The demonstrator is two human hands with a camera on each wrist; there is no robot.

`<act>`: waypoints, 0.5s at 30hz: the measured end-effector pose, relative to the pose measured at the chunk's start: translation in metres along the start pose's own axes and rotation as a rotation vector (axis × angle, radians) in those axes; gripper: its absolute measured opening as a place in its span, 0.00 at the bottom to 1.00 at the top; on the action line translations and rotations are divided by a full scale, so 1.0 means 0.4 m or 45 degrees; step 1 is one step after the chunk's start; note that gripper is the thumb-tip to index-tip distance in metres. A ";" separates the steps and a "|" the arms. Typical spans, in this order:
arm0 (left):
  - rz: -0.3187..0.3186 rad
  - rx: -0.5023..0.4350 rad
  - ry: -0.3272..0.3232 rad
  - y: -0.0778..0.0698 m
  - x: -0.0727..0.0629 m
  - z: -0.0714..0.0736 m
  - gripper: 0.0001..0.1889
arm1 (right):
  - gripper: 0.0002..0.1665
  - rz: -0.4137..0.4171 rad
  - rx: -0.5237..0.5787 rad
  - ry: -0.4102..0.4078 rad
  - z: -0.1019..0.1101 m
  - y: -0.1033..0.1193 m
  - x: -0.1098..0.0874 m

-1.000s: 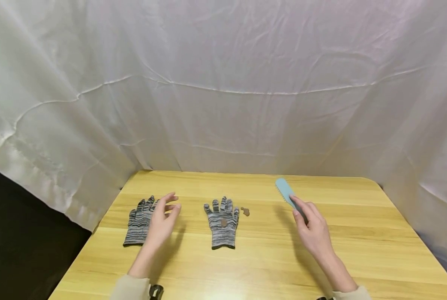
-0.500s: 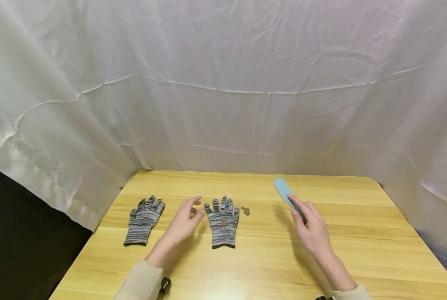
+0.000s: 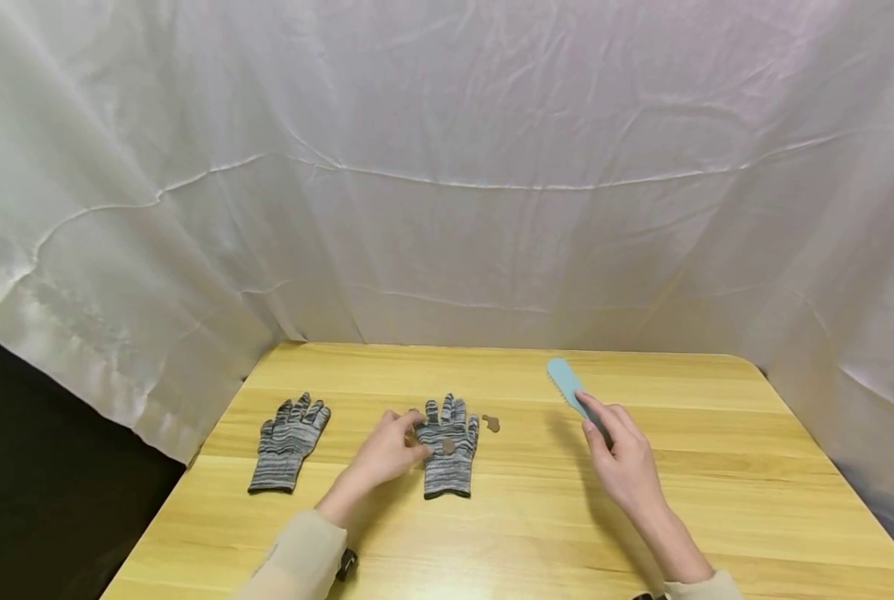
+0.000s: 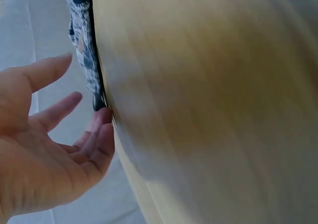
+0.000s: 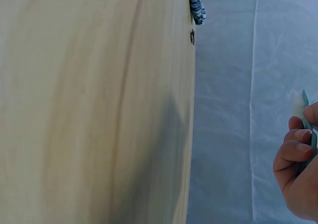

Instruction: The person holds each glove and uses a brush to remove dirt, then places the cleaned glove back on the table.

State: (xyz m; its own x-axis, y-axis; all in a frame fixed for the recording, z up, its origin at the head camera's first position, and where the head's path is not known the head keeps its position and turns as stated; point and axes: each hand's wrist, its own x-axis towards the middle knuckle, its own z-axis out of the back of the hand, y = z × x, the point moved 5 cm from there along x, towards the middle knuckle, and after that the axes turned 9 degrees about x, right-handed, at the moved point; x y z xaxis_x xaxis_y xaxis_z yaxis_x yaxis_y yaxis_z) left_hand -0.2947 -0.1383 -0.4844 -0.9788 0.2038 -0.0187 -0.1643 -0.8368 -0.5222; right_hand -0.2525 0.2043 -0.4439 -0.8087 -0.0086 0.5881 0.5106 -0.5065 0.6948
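In the head view a grey-and-black knit glove (image 3: 449, 475) lies flat on the table, fingers pointing away, with a brown patch (image 3: 448, 446) on its palm. My left hand (image 3: 388, 450) is at its left edge, fingertips overlapping the glove's thumb side. The left wrist view shows the thumb (image 4: 49, 71) and fingers of that hand spread apart and loosely bent beside the glove (image 4: 85, 50). My right hand (image 3: 626, 458) grips the handle of a light blue brush (image 3: 566, 379) above the table, its bristles facing left and down.
A second matching glove (image 3: 282, 450) lies flat to the left. Just right of the middle glove sits a small irregular brown spot (image 3: 491, 423) on the wooden table (image 3: 716, 467). A pale curtain (image 3: 447, 250) hangs behind and around the table.
My left hand has moved right, from over the left glove to the edge of the middle glove. The right hand and its brush have stayed almost still.
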 end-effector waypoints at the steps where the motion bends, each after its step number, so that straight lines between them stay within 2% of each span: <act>1: 0.009 0.012 0.010 -0.003 0.002 -0.004 0.32 | 0.27 0.001 0.000 0.001 0.000 0.000 0.000; 5: 0.046 0.054 0.036 -0.012 0.009 -0.014 0.33 | 0.26 0.002 0.000 0.000 0.002 -0.002 0.000; 9: 0.047 0.076 0.051 -0.016 0.017 -0.021 0.33 | 0.26 0.008 -0.007 0.002 0.003 -0.003 0.000; 15: -0.047 -0.003 0.086 -0.019 0.028 -0.028 0.29 | 0.26 0.011 -0.009 -0.002 0.004 -0.002 0.000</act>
State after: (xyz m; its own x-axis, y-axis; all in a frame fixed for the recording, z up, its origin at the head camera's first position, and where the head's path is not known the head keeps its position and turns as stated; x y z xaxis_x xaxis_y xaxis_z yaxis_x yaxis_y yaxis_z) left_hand -0.3030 -0.1241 -0.4900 -0.9615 0.2688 -0.0568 -0.2001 -0.8270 -0.5254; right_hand -0.2522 0.2061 -0.4437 -0.8039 -0.0112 0.5947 0.5153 -0.5125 0.6869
